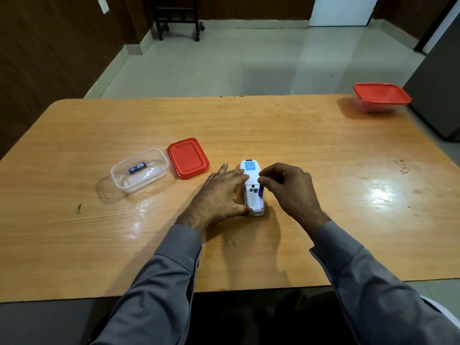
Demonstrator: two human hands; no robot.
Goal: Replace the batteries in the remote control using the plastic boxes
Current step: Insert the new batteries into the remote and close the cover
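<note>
A white remote control [252, 188] lies face down at the table's middle, its battery compartment uncovered. My left hand [221, 195] grips its left side and near end. My right hand [288, 188] pinches a blue battery [261, 191] that stands tilted in the compartment's right slot; the left slot shows bare. To the left sits an open clear plastic box [139, 170] holding one blue battery [137, 168], with its red lid [188, 158] lying beside it.
A second clear box with a red lid on [380, 97] stands at the table's far right corner. The wooden table [323, 170] ends close to me. A dark cabinet stands at the right; a wheeled stand is on the floor beyond.
</note>
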